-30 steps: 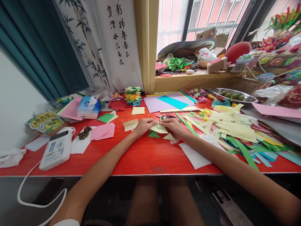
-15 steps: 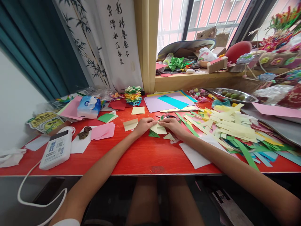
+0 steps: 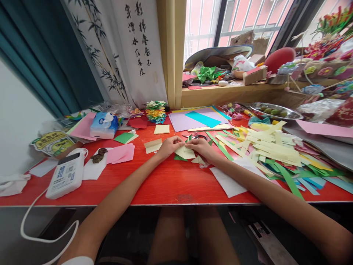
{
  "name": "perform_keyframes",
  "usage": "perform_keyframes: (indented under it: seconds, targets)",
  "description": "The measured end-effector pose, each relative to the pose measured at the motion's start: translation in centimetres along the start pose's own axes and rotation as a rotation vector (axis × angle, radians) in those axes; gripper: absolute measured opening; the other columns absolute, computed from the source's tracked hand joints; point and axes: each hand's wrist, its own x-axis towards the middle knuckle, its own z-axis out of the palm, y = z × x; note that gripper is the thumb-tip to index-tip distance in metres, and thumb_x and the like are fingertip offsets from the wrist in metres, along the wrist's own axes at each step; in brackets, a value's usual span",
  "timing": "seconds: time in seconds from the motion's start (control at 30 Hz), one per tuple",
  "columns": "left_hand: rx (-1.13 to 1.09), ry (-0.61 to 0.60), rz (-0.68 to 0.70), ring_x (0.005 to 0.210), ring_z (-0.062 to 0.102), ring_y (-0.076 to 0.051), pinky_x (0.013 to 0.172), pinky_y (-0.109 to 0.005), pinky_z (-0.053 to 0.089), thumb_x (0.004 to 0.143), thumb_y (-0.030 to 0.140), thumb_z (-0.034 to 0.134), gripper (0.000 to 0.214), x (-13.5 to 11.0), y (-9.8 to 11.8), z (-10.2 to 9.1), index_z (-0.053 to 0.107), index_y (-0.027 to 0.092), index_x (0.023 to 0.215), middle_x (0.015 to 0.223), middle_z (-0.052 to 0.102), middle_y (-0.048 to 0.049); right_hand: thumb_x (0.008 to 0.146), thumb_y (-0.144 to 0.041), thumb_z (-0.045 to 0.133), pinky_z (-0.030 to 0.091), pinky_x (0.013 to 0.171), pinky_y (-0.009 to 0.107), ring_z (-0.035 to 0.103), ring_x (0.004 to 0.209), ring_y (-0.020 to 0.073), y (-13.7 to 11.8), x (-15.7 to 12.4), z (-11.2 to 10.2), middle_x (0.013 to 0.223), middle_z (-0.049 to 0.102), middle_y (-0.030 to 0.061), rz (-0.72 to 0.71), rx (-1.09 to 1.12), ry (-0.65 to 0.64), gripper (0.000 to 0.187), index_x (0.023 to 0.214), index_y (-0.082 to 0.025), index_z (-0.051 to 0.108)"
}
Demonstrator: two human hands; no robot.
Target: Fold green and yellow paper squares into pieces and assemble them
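Both hands meet over a pale yellow folded paper in the middle of the red table. My left hand pinches its left edge with curled fingers. My right hand pinches its upper right part. A green paper triangle lies just under the yellow piece, and a small cream triangle lies beside my right wrist. Scissors lie partly hidden behind the hands.
A heap of yellow, green and blue paper strips fills the right side. Purple and teal sheets lie behind the hands, with a stack of folded pieces. At left are a tissue pack, pink paper and a white power bank.
The hands have barely shifted; the fingers have worked the yellow paper slightly, lifting its edge a little.
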Motion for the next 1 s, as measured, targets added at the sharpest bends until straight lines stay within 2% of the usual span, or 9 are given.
perform_keyframes:
  seconds: [0.13,0.3,0.43,0.67,1.0]
  targets:
    - [0.017,0.001,0.011,0.055,0.038,-0.008,0.051,-0.019,0.03,0.072,0.04,0.054,0.026,-0.02,-0.01,0.03,0.058,0.014,0.076,0.06,0.047,0.0024,0.069,-0.045,0.058,0.037,0.05,0.024,0.052,0.056,0.0133,-0.21,-0.11,0.04,0.066,0.061,0.0043,-0.009,-0.02,0.005,0.033,0.072,-0.013,0.066]
    - [-0.141,0.064,0.004,0.055,0.038,-0.007,0.052,-0.02,0.031,0.073,0.039,0.053,0.025,-0.29,0.53,0.01,0.054,0.014,0.075,0.062,0.047,0.0028,0.068,-0.048,0.058,0.035,0.046,0.024,0.05,0.052,0.0136,-0.54,-0.37,0.08,0.06,0.059,0.0039,0.006,-0.019,0.019,0.036,0.07,-0.013,0.066]
    - [-0.178,0.077,-0.009,0.052,0.037,-0.006,0.051,-0.02,0.031,0.073,0.039,0.053,0.024,-0.27,0.62,-0.04,0.053,0.015,0.073,0.061,0.047,0.0035,0.069,-0.049,0.056,0.035,0.047,0.024,0.051,0.055,0.0149,-0.39,-0.29,0.09,0.062,0.059,0.0038,0.004,-0.015,0.044,0.037,0.07,-0.014,0.065]
    - [-0.242,-0.065,-0.061,0.043,0.036,-0.005,0.045,-0.019,0.029,0.073,0.039,0.054,0.025,0.07,0.08,0.0,0.052,0.014,0.075,0.051,0.046,0.0047,0.073,-0.047,0.052,0.034,0.049,0.023,0.049,0.058,0.0137,0.28,0.0,-0.02,0.068,0.06,0.0035,-0.029,-0.087,0.054,0.034,0.072,-0.015,0.064]
    - [-0.281,-0.098,-0.103,0.039,0.034,-0.003,0.042,-0.018,0.026,0.075,0.033,0.055,0.019,0.17,0.27,0.04,0.049,0.015,0.072,0.047,0.044,0.006,0.074,-0.04,0.051,0.034,0.051,0.024,0.05,0.061,0.0138,-0.19,0.0,-0.07,0.071,0.06,0.0044,-0.033,-0.15,0.071,0.029,0.074,-0.014,0.065]
